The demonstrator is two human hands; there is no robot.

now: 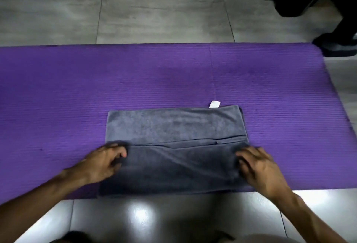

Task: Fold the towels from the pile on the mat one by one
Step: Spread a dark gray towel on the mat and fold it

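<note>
Grey towel [174, 146] is lying flat on the purple mat [77, 88] near its front edge, its near half doubled over so the folded edge is running across the middle, with a white label [214, 104] poking out at the far edge. Left hand [104, 162] is pinching the fold's left end in curled fingers [120, 152], while right hand [259, 167] is gripping the right end, its fingers [244, 155] bent over the cloth.
</note>
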